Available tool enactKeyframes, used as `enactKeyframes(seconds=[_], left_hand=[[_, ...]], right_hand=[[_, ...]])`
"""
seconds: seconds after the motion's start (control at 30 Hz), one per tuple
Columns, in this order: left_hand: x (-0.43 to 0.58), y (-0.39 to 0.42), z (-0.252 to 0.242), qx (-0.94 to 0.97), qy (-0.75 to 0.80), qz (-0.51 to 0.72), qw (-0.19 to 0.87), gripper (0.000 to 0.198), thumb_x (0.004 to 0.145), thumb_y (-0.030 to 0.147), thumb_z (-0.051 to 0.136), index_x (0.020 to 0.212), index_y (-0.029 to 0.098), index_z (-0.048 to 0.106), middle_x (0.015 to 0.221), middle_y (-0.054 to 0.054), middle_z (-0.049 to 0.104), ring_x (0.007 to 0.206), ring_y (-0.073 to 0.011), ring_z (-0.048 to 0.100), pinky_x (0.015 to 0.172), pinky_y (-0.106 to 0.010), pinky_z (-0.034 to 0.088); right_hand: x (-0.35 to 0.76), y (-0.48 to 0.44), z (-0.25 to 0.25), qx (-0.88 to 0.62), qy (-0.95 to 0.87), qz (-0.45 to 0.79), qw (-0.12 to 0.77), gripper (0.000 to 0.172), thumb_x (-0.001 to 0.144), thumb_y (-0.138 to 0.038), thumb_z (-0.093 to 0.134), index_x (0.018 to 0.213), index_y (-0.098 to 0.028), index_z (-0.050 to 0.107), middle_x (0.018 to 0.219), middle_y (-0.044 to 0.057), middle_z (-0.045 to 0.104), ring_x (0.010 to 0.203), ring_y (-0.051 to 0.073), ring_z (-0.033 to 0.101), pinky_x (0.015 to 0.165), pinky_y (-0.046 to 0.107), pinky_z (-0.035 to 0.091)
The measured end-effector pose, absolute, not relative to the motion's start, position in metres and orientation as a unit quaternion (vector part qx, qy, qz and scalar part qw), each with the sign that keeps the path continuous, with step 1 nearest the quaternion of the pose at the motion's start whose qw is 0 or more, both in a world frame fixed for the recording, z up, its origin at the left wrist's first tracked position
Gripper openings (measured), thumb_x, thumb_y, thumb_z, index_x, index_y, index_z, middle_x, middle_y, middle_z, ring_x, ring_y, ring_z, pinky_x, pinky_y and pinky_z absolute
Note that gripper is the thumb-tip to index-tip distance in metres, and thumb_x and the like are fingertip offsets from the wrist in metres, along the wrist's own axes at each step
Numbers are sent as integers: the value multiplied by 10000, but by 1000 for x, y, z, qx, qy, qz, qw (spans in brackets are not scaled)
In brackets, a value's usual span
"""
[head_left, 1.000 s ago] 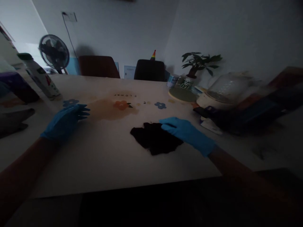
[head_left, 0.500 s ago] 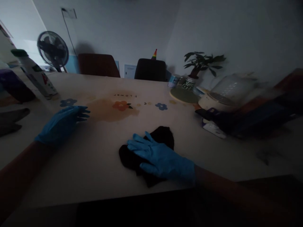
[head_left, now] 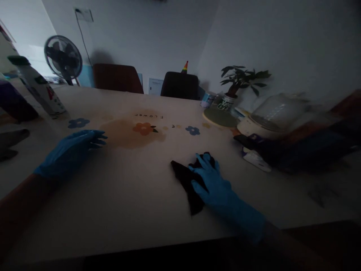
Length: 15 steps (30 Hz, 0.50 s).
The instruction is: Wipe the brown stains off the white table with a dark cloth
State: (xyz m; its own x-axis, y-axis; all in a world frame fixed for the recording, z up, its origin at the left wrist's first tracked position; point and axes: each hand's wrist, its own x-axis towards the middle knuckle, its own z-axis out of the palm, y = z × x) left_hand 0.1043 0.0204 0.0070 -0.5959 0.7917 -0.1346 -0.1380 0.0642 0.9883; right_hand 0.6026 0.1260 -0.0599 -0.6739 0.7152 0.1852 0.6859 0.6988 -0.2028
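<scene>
My right hand (head_left: 218,184), in a blue disposable glove, presses on a black cloth (head_left: 187,182) with its fingers bent into the fabric. The cloth lies bunched on the white tabletop (head_left: 126,203), one corner pointing left and another toward me. To the left, my left hand (head_left: 75,150), gloved in blue too, is over the table with its fingers apart and nothing in them. Just beyond its fingertips a brownish stain (head_left: 124,137) spreads round a printed orange flower (head_left: 143,128).
At the left stand a white bottle with a green cap (head_left: 45,92), a purple container (head_left: 15,99) and a grey item (head_left: 12,141). A potted plant (head_left: 234,88), a green mat (head_left: 220,117) and a clear-domed container (head_left: 279,111) occupy the right. Two chairs (head_left: 117,77) stand behind.
My right hand has slid the black cloth to the right across the table, and the cloth has bunched up more. My left hand has stayed almost in place.
</scene>
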Motion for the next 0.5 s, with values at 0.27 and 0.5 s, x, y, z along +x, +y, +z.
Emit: enactKeyframes(seconds=[0.27, 0.5], left_hand=[[112, 15, 15, 248, 641, 633, 356, 488, 606, 474, 1008, 997, 197, 914, 1127, -113, 901, 936, -248, 795, 731, -269, 690], [107, 11, 14, 290, 640, 624, 342, 494, 546, 486, 1073, 956, 249, 934, 1147, -112, 907, 981, -301, 815, 782, -326, 726]], right_hand=[[517, 224, -70, -314, -934, 49, 166, 422, 1169, -375, 599, 1473, -217, 845, 1856, 193, 618, 1798, 491, 494, 1481, 869, 317], [462, 348, -47, -433, -895, 9, 106, 641, 1186, -321, 492, 1798, -204, 640, 1771, 244, 675, 1593, 523, 653, 1384, 797, 476]])
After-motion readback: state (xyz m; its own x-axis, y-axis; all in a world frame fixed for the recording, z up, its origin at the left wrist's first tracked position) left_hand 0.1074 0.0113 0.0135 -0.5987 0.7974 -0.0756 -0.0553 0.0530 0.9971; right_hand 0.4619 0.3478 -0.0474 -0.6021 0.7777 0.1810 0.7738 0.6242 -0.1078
